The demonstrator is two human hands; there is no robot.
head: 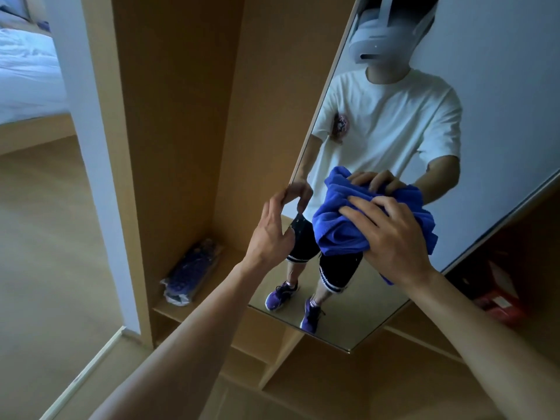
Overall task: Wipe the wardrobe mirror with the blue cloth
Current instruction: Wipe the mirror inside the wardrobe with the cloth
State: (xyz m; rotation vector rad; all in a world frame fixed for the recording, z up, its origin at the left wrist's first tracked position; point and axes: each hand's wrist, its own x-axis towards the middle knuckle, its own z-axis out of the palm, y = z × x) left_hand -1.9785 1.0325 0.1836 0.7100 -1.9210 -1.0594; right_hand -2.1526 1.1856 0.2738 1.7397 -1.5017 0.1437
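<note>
The wardrobe mirror [500, 122] is a tall glass panel on an open door, tilted across the right of the view. A bunched blue cloth [339, 228] lies against the glass near its middle. My right hand [391, 237] grips the cloth and presses it to the mirror. My left hand [274, 228] is at the mirror's left edge, fingers loosely curved beside the frame and holding nothing. The glass reflects a person in a white shirt and both hands.
The open wooden wardrobe [169, 116] stands behind the mirror, with a wrapped blue package [192, 271] on its lower shelf. A red box [497, 298] sits in the compartment at right. A bed [27, 71] and wooden floor [54, 237] lie to the left.
</note>
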